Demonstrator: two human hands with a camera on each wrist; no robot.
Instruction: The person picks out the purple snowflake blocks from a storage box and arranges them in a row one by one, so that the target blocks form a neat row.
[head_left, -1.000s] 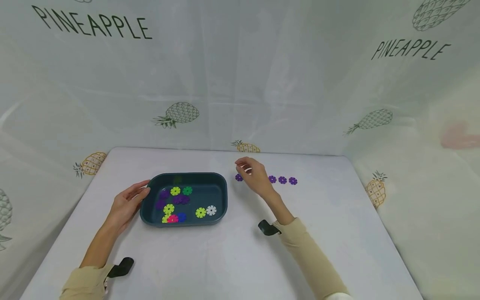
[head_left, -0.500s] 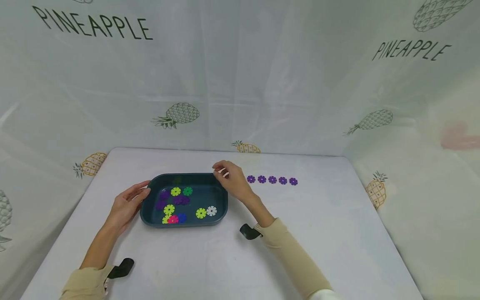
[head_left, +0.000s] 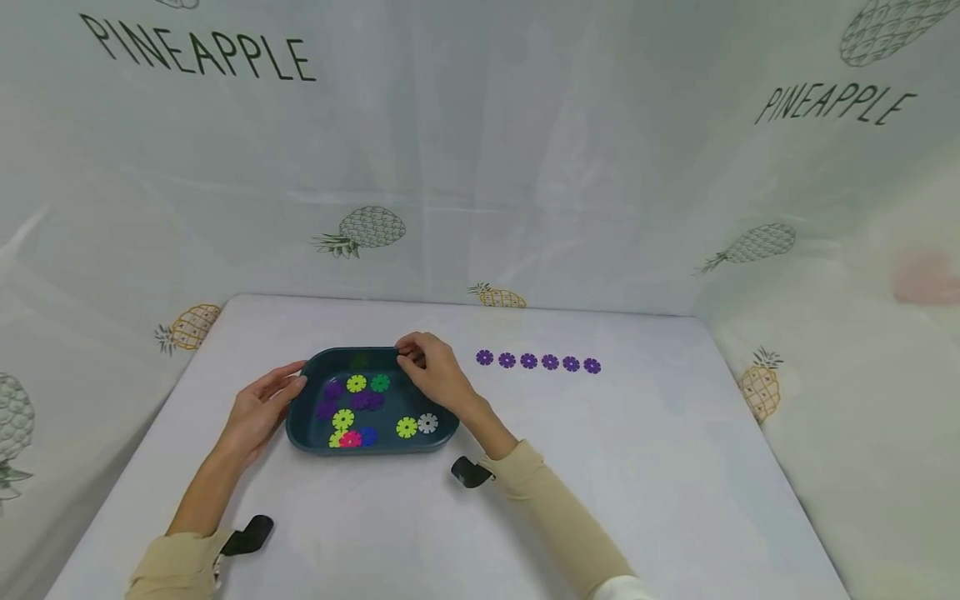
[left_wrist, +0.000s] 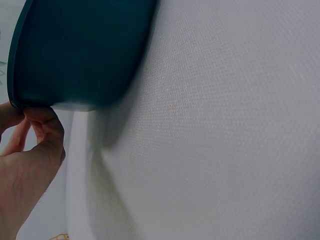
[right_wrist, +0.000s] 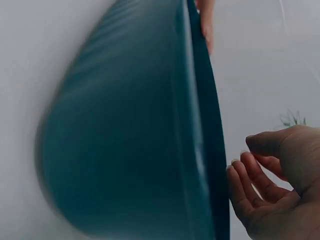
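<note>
A dark teal tray (head_left: 397, 398) on the table holds several flower-shaped plastic discs. Among them are purple discs (head_left: 367, 401), yellow-green discs (head_left: 343, 419), a green disc (head_left: 380, 382), a pink disc (head_left: 350, 439), a blue disc (head_left: 368, 436) and a white disc (head_left: 427, 423). At the tray's left end, my left hand (head_left: 255, 410) pinches the rim between thumb and fingers, which the left wrist view shows close up. My right hand (head_left: 435, 373) hovers over the tray's far right part, fingers loosely bent, with nothing between thumb and fingertips in the right wrist view.
A straight row of purple flower discs (head_left: 528, 361) lies on the white table (head_left: 637, 450), right of the tray. Behind the table's far edge hangs a pale curtain (head_left: 555, 167) printed with pineapples. Dark wrist cameras (head_left: 471, 472) stick out from both cuffs.
My right hand has moved left from the row of purple discs to above the tray, uncovering the whole row. The left hand keeps its grip on the rim. The head view shifts slightly.
</note>
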